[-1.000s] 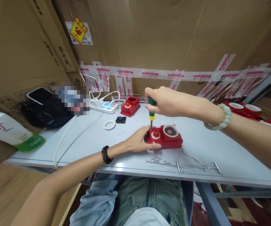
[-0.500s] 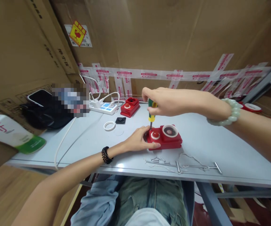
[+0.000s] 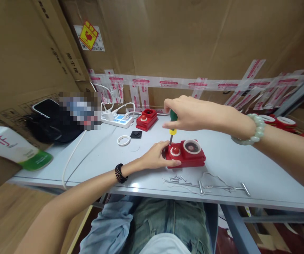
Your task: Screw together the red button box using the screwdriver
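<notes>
A red alarm-like box (image 3: 194,160) with a red button and a white-ringed round opening lies on the table. My left hand (image 3: 156,157) grips its left end, thumb along the near side and fingers over the far edge. Above that end, my right hand (image 3: 185,113) holds a green and yellow screwdriver (image 3: 172,132) upright. The shaft points down at the box's far left corner; the exact contact at its tip is too small to make out. Several loose screws (image 3: 177,179) and thin metal rods with crossbars (image 3: 215,187) lie near the table's front edge, with a string beside them.
A second red housing (image 3: 146,120) stands at the back beside a white power strip (image 3: 117,120). A white ring (image 3: 123,140) and a black square part (image 3: 136,134) lie left of centre. A white-green bottle (image 3: 17,148) is at left; more red units (image 3: 285,123) sit at right.
My right hand has shifted slightly right, and its fingers have changed position around the screwdriver handle. My left hand still holds the red box in the same place.
</notes>
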`<move>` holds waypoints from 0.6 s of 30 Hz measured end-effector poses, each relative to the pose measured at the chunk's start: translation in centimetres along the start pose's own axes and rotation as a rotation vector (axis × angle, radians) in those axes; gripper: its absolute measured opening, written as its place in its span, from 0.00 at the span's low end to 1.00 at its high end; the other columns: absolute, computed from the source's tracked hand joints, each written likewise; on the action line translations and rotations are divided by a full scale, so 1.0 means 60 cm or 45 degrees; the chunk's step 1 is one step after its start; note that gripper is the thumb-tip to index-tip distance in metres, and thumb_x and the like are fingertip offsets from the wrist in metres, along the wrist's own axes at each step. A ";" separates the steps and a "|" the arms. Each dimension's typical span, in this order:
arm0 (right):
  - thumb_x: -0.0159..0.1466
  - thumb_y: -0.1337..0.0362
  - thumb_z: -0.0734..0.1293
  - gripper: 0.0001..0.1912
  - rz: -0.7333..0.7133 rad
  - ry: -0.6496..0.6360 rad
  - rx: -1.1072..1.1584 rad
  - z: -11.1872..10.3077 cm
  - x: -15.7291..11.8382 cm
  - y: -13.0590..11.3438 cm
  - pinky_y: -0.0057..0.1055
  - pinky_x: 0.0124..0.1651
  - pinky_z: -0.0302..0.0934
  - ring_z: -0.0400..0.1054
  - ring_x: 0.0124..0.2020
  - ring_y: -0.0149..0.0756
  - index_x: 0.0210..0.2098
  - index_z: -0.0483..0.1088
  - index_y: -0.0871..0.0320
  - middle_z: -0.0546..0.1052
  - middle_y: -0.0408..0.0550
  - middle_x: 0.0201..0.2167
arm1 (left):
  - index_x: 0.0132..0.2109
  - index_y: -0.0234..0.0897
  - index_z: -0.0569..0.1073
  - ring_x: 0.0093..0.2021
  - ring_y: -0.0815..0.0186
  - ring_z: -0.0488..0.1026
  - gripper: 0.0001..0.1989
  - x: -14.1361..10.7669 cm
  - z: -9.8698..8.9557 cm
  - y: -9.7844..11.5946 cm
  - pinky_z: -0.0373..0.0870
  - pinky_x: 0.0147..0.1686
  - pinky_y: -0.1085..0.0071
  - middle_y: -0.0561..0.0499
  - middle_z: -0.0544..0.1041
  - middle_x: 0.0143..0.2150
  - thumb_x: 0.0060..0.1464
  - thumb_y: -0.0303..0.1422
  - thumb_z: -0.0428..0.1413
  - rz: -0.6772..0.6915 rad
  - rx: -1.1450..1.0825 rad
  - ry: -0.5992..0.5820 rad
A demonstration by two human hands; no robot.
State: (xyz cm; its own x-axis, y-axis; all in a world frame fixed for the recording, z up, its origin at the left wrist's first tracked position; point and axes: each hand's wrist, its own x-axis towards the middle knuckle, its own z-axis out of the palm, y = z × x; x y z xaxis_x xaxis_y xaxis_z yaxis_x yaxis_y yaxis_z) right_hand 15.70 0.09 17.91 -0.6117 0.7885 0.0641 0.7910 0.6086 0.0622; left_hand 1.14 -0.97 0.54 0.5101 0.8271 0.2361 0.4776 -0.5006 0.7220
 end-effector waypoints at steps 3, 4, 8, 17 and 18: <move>0.61 0.66 0.64 0.17 -0.038 0.051 0.063 0.004 0.001 0.003 0.34 0.32 0.57 0.68 0.38 0.41 0.49 0.64 0.58 0.74 0.54 0.41 | 0.36 0.36 0.68 0.31 0.65 0.67 0.25 0.000 0.000 0.000 0.63 0.30 0.69 0.51 0.73 0.32 0.46 0.53 0.63 0.004 -0.035 -0.007; 0.58 0.69 0.65 0.20 -0.069 0.028 0.116 0.006 0.001 0.004 0.34 0.32 0.57 0.68 0.37 0.40 0.51 0.62 0.57 0.74 0.52 0.43 | 0.36 0.36 0.68 0.31 0.65 0.67 0.25 0.000 0.000 0.000 0.64 0.30 0.69 0.51 0.73 0.32 0.46 0.53 0.63 -0.002 -0.035 -0.008; 0.57 0.64 0.68 0.24 -0.087 0.036 0.146 0.010 0.001 0.006 0.34 0.32 0.58 0.69 0.37 0.42 0.52 0.60 0.56 0.74 0.52 0.43 | 0.37 0.35 0.70 0.32 0.64 0.69 0.25 0.000 0.001 -0.001 0.66 0.31 0.68 0.50 0.73 0.32 0.46 0.52 0.64 -0.017 -0.021 -0.008; 0.53 0.67 0.70 0.25 -0.104 0.057 0.161 0.013 0.002 0.011 0.33 0.31 0.57 0.68 0.38 0.41 0.50 0.61 0.56 0.73 0.50 0.40 | 0.36 0.36 0.68 0.31 0.64 0.68 0.26 0.000 0.001 -0.002 0.64 0.30 0.68 0.50 0.73 0.32 0.45 0.54 0.63 -0.018 -0.007 -0.001; 0.56 0.64 0.69 0.19 -0.083 0.079 0.125 0.013 0.003 0.012 0.34 0.32 0.56 0.67 0.38 0.42 0.46 0.64 0.56 0.73 0.51 0.38 | 0.36 0.36 0.68 0.31 0.64 0.68 0.26 0.000 0.001 -0.002 0.64 0.31 0.68 0.50 0.73 0.32 0.45 0.54 0.63 -0.013 -0.008 0.003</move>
State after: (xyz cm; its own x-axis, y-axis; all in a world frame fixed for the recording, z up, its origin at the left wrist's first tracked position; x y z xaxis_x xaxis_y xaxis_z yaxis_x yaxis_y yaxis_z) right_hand 16.13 0.74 17.18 -0.6587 0.7419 0.1251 0.7450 0.6664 -0.0296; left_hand 1.13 -0.93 0.42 0.5033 0.8329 0.2301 0.4786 -0.4904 0.7283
